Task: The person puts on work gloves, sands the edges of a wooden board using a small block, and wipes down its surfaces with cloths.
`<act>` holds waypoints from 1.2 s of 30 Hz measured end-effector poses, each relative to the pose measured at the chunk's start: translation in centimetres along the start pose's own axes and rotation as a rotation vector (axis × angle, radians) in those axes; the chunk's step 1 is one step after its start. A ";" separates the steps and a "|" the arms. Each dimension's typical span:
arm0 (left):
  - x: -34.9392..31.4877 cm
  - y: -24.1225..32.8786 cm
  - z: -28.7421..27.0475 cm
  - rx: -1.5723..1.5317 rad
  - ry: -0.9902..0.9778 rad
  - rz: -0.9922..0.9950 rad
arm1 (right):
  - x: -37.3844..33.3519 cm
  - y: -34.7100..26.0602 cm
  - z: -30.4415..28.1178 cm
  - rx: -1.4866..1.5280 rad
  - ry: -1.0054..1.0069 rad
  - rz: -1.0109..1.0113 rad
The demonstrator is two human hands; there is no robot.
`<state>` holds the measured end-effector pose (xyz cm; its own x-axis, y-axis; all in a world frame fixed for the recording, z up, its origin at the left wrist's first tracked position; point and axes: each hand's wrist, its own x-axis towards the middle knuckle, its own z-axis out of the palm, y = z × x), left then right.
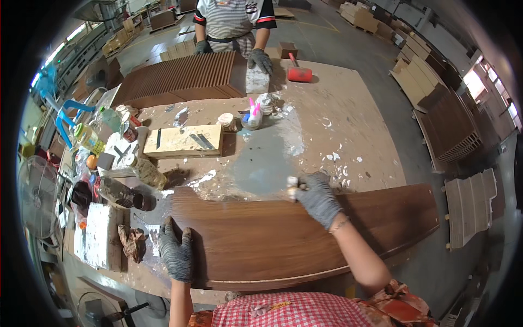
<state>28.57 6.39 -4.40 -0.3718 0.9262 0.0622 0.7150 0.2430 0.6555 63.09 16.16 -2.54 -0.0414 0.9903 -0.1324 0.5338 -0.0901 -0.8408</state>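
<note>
A long curved board with brown wood grain (pixel 272 234) lies across the near part of the work table (pixel 354 120). My left hand (pixel 176 253), in a grey glove, rests at the board's left end with its fingers stretched out and thumb apart. Over the board's far edge, my right hand (pixel 318 200), also gloved, is closed on a small whitish thing with brown stains (pixel 294 187); its exact kind does not show. A grey wet-looking patch (pixel 261 163) spreads on the table just beyond the board.
Across the table, a person's gloved hand (pixel 260 61) rests by a row of brown panels (pixel 180 79). A red mallet (pixel 299 74) lies beside them. Bottles (pixel 147 171), a pale block (pixel 184 141) and a crumpled brown rag (pixel 132 242) crowd the left side.
</note>
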 end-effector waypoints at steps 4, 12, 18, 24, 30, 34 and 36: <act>0.0 -2.5 0.7 -0.152 -0.001 -0.001 | 0.1 -2.1 2.7 0.026 0.064 -0.046; -0.1 -2.5 0.3 -0.137 0.011 -0.007 | -2.8 3.7 -8.3 -0.282 0.189 0.160; 0.4 -3.1 1.0 -0.148 -0.004 -0.004 | -3.4 4.1 -9.2 -0.231 0.268 0.107; 0.6 -2.6 0.3 -0.037 -0.002 -0.093 | -3.3 6.0 -10.6 -0.166 0.323 0.137; 0.9 -3.9 1.1 -0.160 -0.017 -0.072 | -5.6 11.2 -19.6 -0.284 0.570 0.155; 1.5 -7.3 1.3 -0.229 0.024 -0.061 | -5.5 13.7 -24.9 -0.484 0.566 0.287; 1.4 -6.7 1.0 -0.195 0.027 -0.113 | -5.7 14.9 -27.3 -0.492 0.578 0.381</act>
<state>23.87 6.32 -9.46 -0.4607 0.8875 -0.0016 0.5406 0.2821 0.7926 94.36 12.09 -0.01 0.5824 0.8118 0.0417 0.7357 -0.5046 -0.4517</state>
